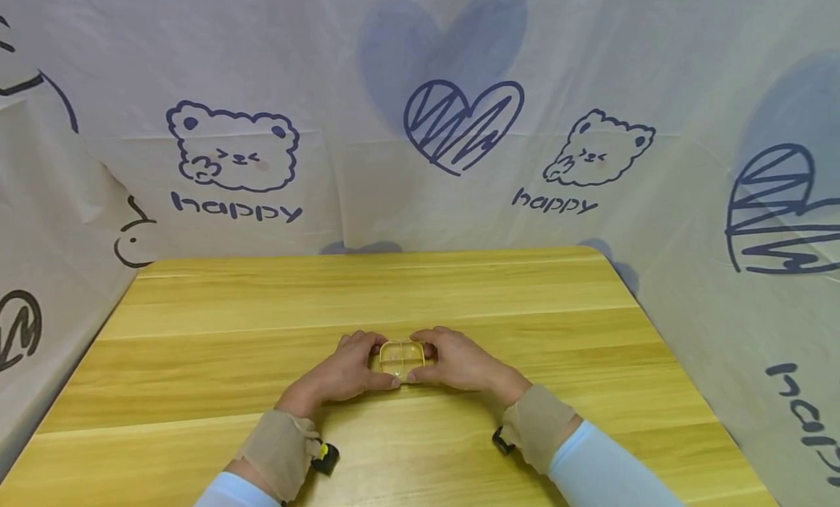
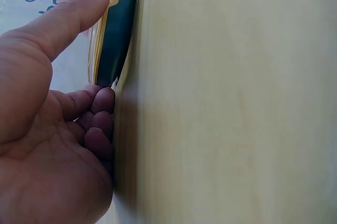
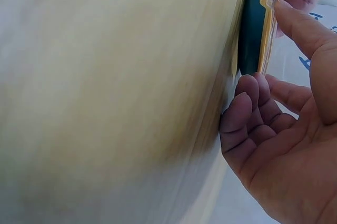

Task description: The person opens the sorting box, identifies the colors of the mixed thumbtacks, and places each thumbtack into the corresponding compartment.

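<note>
A small pill box [image 1: 402, 352] lies on the wooden table, its clear top showing yellow compartments split by dividers. From the side, the wrist views show its dark green base [image 2: 117, 34] and yellow rim. My left hand [image 1: 351, 367] grips the left side, thumb at the near edge and index finger toward the far corner. On the opposite side my right hand [image 1: 456, 360] holds it the same way. Both thumbs meet the front edge close together. In the right wrist view the other fingers [image 3: 239, 116] curl beside the green base [image 3: 251, 29], low against the tabletop.
The wood-grain table [image 1: 197, 310] has rounded far corners. White cloth [image 1: 367, 193] printed with hearts, bears and "happy" hangs behind it and along both sides. Each wrist wears a beige wrap [image 1: 278, 449] with a small black device [image 1: 326, 459] on it.
</note>
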A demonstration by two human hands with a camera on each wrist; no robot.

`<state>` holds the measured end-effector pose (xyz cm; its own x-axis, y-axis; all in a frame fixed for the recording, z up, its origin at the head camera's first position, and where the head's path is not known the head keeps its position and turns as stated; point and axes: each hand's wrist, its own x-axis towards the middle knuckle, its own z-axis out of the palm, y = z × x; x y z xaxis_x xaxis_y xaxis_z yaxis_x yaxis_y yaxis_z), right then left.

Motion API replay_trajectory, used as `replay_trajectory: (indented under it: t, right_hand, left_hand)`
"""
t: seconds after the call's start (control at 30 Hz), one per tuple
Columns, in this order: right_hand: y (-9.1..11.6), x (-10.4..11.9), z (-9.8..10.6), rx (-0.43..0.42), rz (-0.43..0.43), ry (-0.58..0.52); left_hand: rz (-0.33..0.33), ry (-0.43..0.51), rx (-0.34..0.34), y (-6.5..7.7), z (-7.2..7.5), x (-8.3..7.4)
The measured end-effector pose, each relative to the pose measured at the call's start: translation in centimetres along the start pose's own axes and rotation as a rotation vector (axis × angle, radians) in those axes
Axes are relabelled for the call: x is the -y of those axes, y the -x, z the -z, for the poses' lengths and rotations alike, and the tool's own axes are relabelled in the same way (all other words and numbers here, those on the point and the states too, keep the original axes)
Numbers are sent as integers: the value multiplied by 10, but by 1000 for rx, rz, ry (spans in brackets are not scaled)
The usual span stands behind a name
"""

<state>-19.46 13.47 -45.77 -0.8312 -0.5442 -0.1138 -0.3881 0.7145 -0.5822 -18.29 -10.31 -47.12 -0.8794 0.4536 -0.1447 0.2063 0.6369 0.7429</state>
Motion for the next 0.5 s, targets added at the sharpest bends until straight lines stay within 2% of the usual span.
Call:
replay_trajectory:
  t: [0.5]
  right_hand:
    - [-1, -3, -2, -6, 1, -15]
  left_hand:
    - [2, 14, 4, -1, 1, 1]
